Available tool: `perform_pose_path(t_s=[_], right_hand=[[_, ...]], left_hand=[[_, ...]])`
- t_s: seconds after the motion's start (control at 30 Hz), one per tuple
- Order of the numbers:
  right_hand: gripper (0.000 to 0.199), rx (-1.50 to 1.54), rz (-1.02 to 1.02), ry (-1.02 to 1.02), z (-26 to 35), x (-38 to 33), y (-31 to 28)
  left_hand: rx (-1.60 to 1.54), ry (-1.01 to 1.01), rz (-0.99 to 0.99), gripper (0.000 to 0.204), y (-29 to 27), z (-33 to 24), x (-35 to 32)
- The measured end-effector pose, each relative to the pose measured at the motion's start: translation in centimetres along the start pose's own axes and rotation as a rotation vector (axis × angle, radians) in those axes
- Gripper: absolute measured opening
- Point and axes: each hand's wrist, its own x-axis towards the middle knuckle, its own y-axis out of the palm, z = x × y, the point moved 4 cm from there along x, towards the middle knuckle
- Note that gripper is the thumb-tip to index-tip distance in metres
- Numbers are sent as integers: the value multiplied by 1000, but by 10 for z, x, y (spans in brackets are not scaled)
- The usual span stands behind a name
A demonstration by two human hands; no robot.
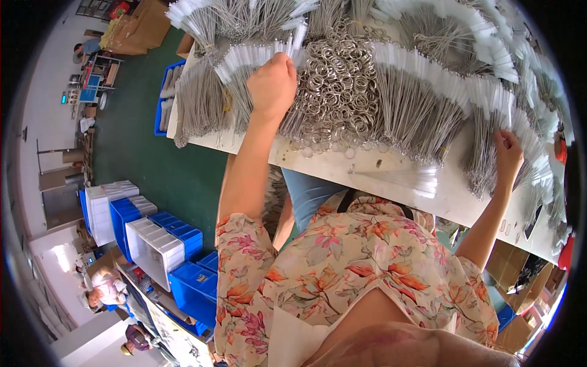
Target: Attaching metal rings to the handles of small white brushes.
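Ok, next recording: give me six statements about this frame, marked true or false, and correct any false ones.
1. A heap of metal rings lies on the table between groups of brushes. True.
2. The brushes' bristles are black. False: they are white.
3. The right hand is among the brushes on the table's right side. True.
4. The left hand is right of the ring heap. False: the left hand is to the left of it.
5. Blue and white crates stand at the left of the view. True.
6. The floor is red. False: the floor is green.
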Motion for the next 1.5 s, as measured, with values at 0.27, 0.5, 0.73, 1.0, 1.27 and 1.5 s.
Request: perform_pose_path(t_s=[0.27, 0.5, 0.73, 1.0, 1.27, 1.5], right_hand=[[23, 503, -210, 117, -28, 12, -32], [12, 1054, -488, 86, -80, 10, -118], [20, 946, -358, 137, -75, -4, -120], [22, 188, -516, 375, -159, -7, -126], [25, -55, -517, 520, -231, 10, -129], [25, -390, -224, 575, -241, 43, -117]], left_hand=[[-1048, -201, -243, 14, -48, 44, 39], [131, -269, 158, 34, -3, 223, 29], [63, -208, 192, 39, -12, 280, -9], [-130, -304, -376, 27, -75, 201, 5], [-425, -231, -259, 32, -103, 95, 10], [-742, -242, 76, 32, -59, 23, -6]])
